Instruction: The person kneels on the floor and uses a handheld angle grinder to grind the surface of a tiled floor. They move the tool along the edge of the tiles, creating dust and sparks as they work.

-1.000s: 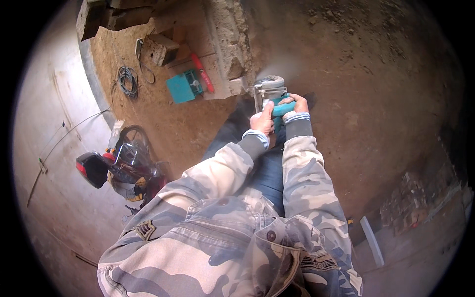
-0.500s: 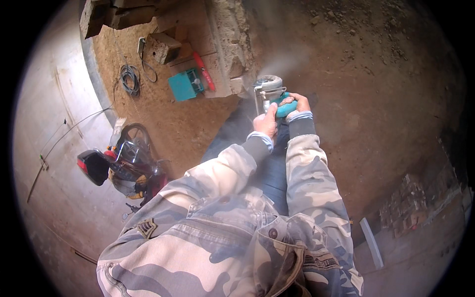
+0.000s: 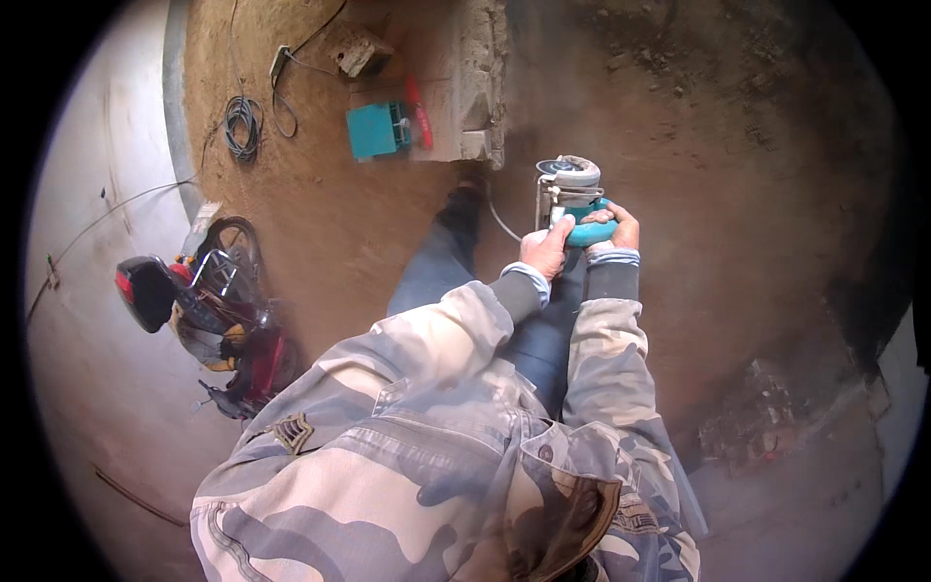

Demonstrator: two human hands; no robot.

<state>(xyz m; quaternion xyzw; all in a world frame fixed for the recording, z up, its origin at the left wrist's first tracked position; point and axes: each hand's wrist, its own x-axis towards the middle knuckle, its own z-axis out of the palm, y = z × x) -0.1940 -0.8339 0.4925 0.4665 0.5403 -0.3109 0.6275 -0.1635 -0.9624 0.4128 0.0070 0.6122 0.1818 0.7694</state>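
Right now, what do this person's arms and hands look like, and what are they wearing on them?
Both arms are in a loose camouflage jacket, blotched pale grey, beige and blue-grey. Under each jacket sleeve a dark ribbed cuff shows at the wrist, with a thin light band at its end. The left hand and right hand are bare, with no gloves. No watch or ring can be made out.

A single head-worn fisheye view, aimed steeply down from high above the grinder (image 3: 574, 199), which is seen near, just above centre; dirt ground lies beyond.
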